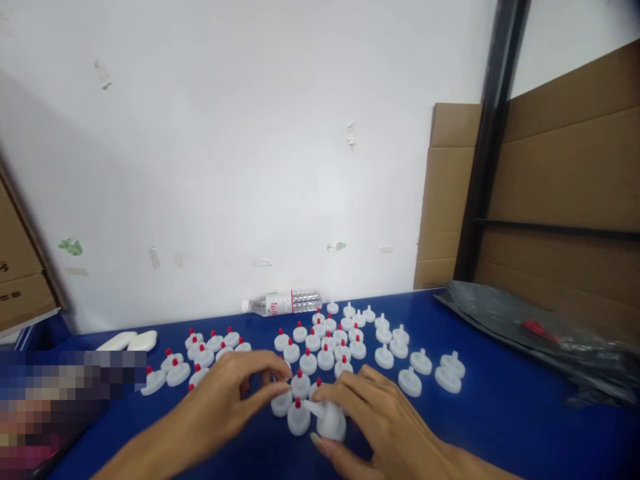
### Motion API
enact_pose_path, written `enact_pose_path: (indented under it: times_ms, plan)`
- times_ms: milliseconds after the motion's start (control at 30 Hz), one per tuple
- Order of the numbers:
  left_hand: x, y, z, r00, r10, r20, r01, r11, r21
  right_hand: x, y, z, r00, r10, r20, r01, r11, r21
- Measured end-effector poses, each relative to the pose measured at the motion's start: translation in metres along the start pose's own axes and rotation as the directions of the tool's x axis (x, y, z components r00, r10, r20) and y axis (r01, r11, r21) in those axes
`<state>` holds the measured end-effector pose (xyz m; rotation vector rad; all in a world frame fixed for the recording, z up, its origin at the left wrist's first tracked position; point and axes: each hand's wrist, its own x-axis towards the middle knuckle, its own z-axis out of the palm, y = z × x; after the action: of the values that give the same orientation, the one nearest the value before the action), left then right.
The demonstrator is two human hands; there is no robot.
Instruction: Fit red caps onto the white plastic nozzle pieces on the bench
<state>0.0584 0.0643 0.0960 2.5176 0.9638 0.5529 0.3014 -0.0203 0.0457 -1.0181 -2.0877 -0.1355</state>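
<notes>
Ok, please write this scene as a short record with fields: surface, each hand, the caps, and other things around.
surface: blue table against a white wall
left hand: left hand rests on the table, fingertips at a white cap
right hand: right hand holds a white cap without red tip
caps with red tips: cluster of red-tipped caps in the middle and left
plain caps: plain white caps at the right
other things: water bottle lying by the wall; black plastic bag; cardboard at the right
</notes>
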Motion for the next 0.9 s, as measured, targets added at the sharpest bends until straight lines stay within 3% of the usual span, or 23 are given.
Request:
enact_pose_path:
  times_ms: [67,167,333,500,633,900]
  plan:
    - [0.0,-0.021,-0.015,1.0,0.011,0.028,-0.016,0.988,0.151,0.002,-0.001,-0.003,1.0,-0.009,0.008,0.008,1.0,0.014]
    - [-0.003,-0.043,-0.031,0.991,-0.06,0.118,0.036,0.979,0.201,0.004,-0.002,-0.007,0.998,-0.036,0.06,0.033,0.998,0.052]
    - [-0.009,-0.046,-0.038,0.967,-0.143,0.211,0.107,0.979,0.174,0.005,-0.002,-0.009,0.994,-0.04,0.104,0.028,0.993,0.112]
    - [-0.016,-0.043,-0.053,0.975,-0.137,0.174,0.105,0.978,0.179,0.007,-0.003,-0.01,0.991,-0.083,0.102,0.072,0.991,0.114]
    - [-0.016,-0.047,-0.065,0.962,-0.24,0.132,0.199,0.943,0.268,0.007,-0.001,-0.009,0.986,-0.112,0.122,0.098,0.989,0.115]
    - [-0.011,-0.063,-0.051,0.923,-0.374,0.087,0.29,0.827,0.482,0.007,0.001,-0.008,0.983,-0.127,0.129,0.115,0.989,0.097]
